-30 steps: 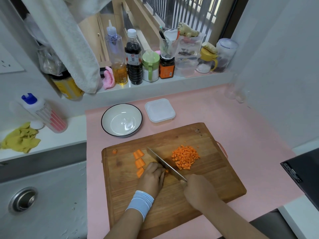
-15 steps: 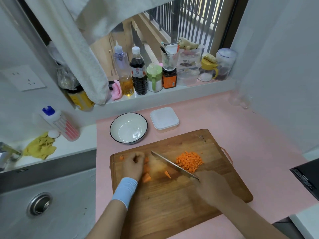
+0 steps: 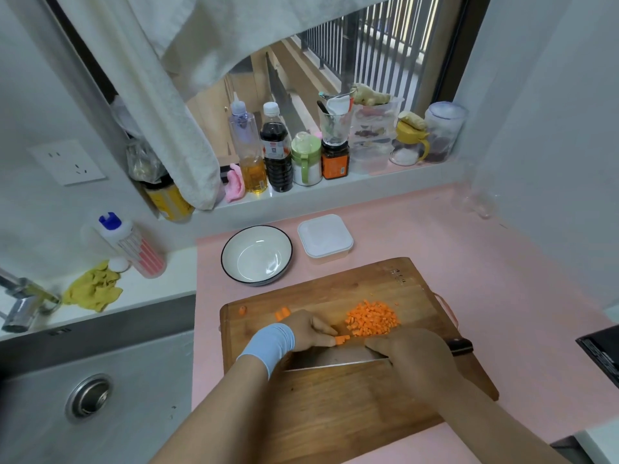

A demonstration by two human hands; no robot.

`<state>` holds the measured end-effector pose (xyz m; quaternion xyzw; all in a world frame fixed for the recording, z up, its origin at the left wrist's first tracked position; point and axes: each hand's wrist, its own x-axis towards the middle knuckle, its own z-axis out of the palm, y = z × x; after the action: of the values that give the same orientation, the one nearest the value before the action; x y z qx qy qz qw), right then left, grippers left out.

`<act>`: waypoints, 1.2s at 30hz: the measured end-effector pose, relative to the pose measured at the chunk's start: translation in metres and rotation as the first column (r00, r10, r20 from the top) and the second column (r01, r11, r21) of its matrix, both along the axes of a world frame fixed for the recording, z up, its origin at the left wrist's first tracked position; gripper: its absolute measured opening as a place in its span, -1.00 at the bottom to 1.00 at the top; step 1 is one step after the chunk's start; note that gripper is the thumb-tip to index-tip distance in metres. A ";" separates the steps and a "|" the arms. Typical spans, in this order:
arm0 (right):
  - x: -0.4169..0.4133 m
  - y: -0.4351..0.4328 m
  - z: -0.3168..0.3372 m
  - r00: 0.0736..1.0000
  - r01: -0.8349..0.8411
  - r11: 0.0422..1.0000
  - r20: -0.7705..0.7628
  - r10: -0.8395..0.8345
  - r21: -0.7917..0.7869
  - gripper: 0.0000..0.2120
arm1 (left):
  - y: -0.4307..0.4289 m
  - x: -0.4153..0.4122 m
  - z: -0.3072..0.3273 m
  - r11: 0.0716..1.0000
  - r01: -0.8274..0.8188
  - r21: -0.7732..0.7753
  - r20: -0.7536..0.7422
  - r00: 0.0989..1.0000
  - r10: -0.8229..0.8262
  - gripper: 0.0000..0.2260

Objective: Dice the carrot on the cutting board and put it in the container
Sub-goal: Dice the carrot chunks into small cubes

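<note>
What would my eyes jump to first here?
The bright orange pile of diced carrot on the wooden cutting board. Next to it, the left hand holds a carrot piece while the right hand grips a knife. A white bowl sits behind the board.

White walls [image 3: 552,112], barred window [image 3: 378,45], pink counter [image 3: 485,262], steel sink [image 3: 134,396]; daylight, apparently.

My pink counter [image 3: 485,262] carries the cutting board [image 3: 335,413] before me; beyond it sit a white bowl [image 3: 256,259] and a lidded container [image 3: 325,234], side by side.
</note>
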<state>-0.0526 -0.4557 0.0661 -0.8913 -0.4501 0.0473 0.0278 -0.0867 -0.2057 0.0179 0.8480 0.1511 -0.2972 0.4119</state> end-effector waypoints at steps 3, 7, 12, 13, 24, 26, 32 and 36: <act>0.000 0.000 -0.008 1.000 -0.020 1.000 -0.015 0.020 -0.011 -0.63 | -0.002 0.003 -0.004 0.997 -0.064 -0.035 0.040 0.997 0.065 -0.78; -0.001 -0.001 -0.013 0.998 -0.002 0.999 -0.056 0.005 0.050 -0.58 | 0.003 0.004 -0.009 0.985 -0.136 -0.102 0.069 0.987 0.144 -0.82; 0.003 -0.006 -0.003 0.988 0.088 0.996 -0.130 -0.085 0.019 -0.64 | 0.026 -0.001 -0.016 0.933 -0.315 -0.172 0.114 0.935 0.337 -0.86; 0.005 -0.007 -0.002 0.981 0.113 0.994 -0.158 -0.110 0.011 -0.65 | 0.032 -0.003 -0.016 0.930 -0.326 -0.170 0.129 0.928 0.349 -0.86; 0.015 0.002 0.012 0.707 0.561 0.825 -0.481 -0.519 -0.066 -0.78 | 0.028 -0.016 -0.027 0.955 -0.288 -0.075 0.317 0.901 0.297 -0.86; 0.011 0.010 0.011 0.666 0.606 0.794 -0.511 -0.543 -0.053 -0.81 | 0.009 -0.013 -0.025 0.986 -0.167 -0.023 0.381 0.910 0.163 -0.85; -0.004 0.025 0.005 0.570 0.699 0.715 -0.589 -0.573 -0.018 -0.78 | -0.021 -0.007 -0.039 0.976 -0.059 0.208 0.489 0.871 -0.052 -0.83; -0.008 0.027 0.001 0.527 0.738 0.674 -0.607 -0.595 -0.020 -0.76 | -0.029 -0.010 -0.045 0.963 -0.094 0.253 0.511 0.858 -0.051 -0.69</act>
<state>-0.0602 -0.4292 0.0668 -0.9272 -0.0437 0.2407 0.2837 -0.0966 -0.2344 -0.0267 0.9425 0.0844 -0.0327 0.3217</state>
